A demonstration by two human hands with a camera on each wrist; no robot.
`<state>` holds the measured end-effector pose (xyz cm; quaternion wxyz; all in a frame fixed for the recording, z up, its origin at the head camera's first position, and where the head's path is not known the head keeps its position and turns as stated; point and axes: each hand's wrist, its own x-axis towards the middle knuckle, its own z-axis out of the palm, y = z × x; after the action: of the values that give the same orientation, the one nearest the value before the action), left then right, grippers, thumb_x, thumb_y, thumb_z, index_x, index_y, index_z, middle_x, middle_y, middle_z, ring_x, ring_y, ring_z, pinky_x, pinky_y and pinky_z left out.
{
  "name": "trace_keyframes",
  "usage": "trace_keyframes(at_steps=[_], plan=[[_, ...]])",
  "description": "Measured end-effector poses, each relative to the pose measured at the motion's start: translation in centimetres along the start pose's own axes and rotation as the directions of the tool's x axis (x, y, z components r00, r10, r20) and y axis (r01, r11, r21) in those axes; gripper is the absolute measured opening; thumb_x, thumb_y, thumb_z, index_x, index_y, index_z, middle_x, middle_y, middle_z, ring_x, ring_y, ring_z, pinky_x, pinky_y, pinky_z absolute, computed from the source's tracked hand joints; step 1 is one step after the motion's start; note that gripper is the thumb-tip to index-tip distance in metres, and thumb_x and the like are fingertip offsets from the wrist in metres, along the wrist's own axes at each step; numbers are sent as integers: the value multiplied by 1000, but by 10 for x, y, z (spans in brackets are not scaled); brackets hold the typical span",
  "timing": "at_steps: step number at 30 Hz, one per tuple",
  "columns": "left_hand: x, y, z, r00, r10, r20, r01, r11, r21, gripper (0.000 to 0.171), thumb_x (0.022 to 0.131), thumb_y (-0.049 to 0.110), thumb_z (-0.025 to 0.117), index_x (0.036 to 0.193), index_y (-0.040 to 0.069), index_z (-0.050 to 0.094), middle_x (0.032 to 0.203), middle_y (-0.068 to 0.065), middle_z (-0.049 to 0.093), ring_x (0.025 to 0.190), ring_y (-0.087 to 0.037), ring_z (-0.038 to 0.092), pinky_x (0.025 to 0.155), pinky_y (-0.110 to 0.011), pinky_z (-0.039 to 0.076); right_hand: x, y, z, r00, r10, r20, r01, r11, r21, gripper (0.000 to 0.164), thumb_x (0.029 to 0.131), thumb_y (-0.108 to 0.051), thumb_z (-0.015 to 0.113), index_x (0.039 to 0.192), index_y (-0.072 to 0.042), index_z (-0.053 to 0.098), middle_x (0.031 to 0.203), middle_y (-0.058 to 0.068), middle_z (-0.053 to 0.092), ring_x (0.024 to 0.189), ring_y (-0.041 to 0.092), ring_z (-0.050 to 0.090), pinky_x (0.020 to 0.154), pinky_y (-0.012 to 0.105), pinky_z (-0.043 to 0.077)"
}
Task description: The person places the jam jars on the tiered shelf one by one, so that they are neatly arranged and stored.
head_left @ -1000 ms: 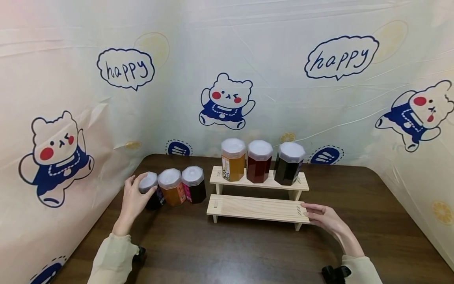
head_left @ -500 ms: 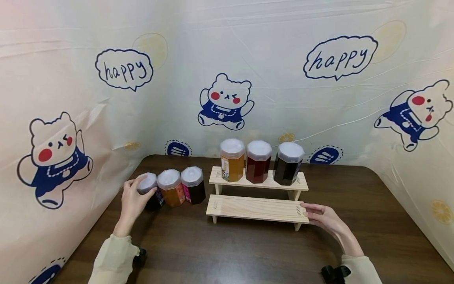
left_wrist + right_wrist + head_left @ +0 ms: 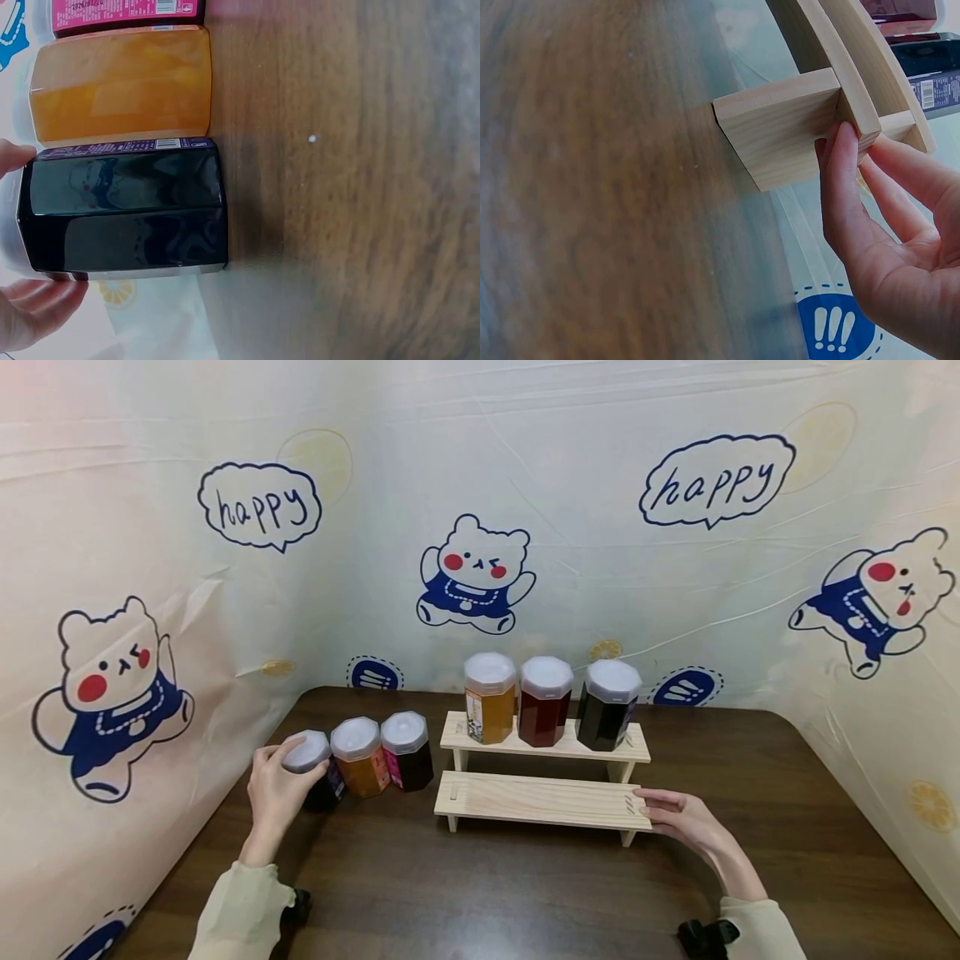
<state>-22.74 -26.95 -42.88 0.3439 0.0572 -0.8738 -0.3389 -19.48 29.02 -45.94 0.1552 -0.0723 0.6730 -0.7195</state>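
Note:
At the table's left, my left hand grips the leftmost jar around its pale lid, thumb on one side and fingers on the other. This jar is dark and faceted, with a purple label, and stands upright on the table. Beside it stand an amber jar with an orange label and a dark jar with a pink label. My right hand pinches the right end of the low front step of a two-tier wooden display rack, thumb and fingertips at the board's edge.
On the rack's rear, higher step stand an amber jar, a dark red jar and a near-black jar, all white-lidded. A printed cloth rises behind and beside the brown table.
My left hand and the leftmost jar have shifted slightly left and toward me. My right hand stays at the rack's front step. The view has drifted a little.

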Motion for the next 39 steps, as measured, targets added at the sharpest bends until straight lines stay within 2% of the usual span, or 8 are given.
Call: trace_keyframes(at_steps=[9,15,19,24,35,39], plan=[[-13,9,-4,999,33,-34,-34,999,-29,45,60,11,78,102,2,64,98,-22,47,82,-36,47,70,-51,36,2,3,-1,1000,-3,2,3,1000,5,28,85,-2,54,113,-7,60,101,-3,61,88,9,60,74,26,49],[-20,20,-12,997,51,-60,-55,997,-56,45,58,10,80,99,3,65,97,-21,48,84,-36,48,69,-50,36,2,3,-1,1000,-1,4,1,1000,-1,30,86,-2,54,116,-3,57,101,-3,61,88,8,60,74,26,49],[-23,32,-16,997,50,-51,-54,996,-73,44,58,9,79,98,2,65,98,-19,49,87,-36,49,71,-51,36,1,1,0,1000,-6,4,6,1000,4,33,86,-2,53,119,3,53,101,-2,61,89,8,60,74,26,48],[-27,49,-19,996,71,-52,-76,992,-99,43,56,8,80,96,3,66,97,-19,49,88,-34,49,70,-49,36,0,0,1,1000,0,2,0,1000,4,34,86,-2,53,119,4,52,102,-2,60,88,8,60,75,26,48],[-34,85,-11,989,139,-40,-145,971,-191,44,53,7,82,94,4,67,96,-15,51,86,-26,50,68,-29,34,1,0,1,999,25,-29,-26,1000,-18,30,85,-3,55,116,-2,57,101,-2,61,87,8,60,74,27,49],[-36,100,-9,986,162,-27,-164,959,-233,43,53,7,82,93,5,67,96,-15,51,88,-25,50,70,-28,34,0,-1,1,998,42,-41,-44,999,-31,33,85,-5,57,117,0,56,102,-1,60,87,9,60,75,27,49]])
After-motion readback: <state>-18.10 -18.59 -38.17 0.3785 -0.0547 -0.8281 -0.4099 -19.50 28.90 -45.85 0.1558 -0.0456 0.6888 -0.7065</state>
